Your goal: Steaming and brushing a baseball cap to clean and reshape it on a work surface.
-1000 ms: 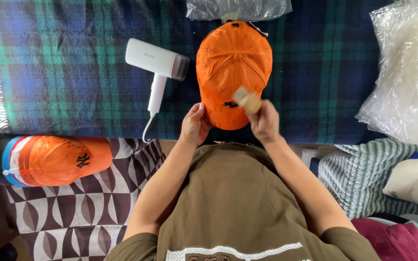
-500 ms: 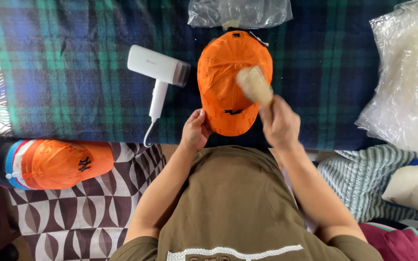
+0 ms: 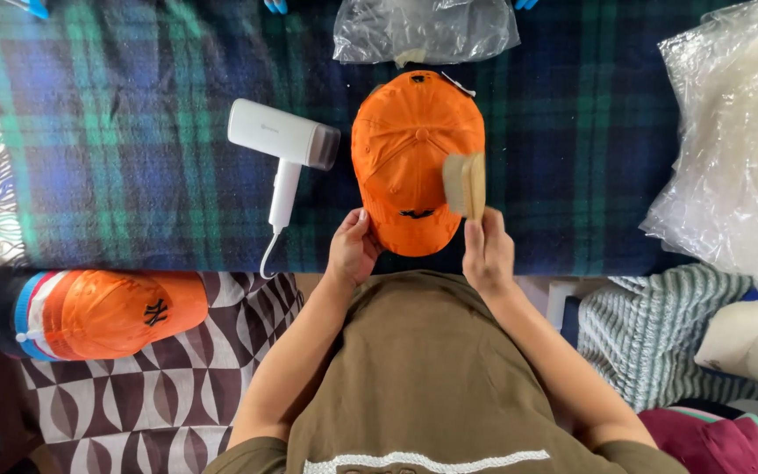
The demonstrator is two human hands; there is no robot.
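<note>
An orange baseball cap (image 3: 405, 149) lies flat on a blue and green plaid blanket (image 3: 133, 175), its brim toward me. My left hand (image 3: 352, 248) grips the left edge of the brim and holds it down. My right hand (image 3: 487, 252) is closed around a small pale bristle brush (image 3: 465, 183), which rests against the right side of the cap near the brim.
A white handheld steamer (image 3: 282, 145) with a cord lies left of the cap. A clear plastic bag (image 3: 425, 31) sits beyond it, and bulky plastic wrapping (image 3: 734, 140) fills the right. Another orange cap (image 3: 103, 312) rests at lower left on patterned fabric; folded textiles (image 3: 642, 329) sit at lower right.
My right hand drew the brush back down the right side of the cap toward the brim. The left hand stayed on the brim's edge.
</note>
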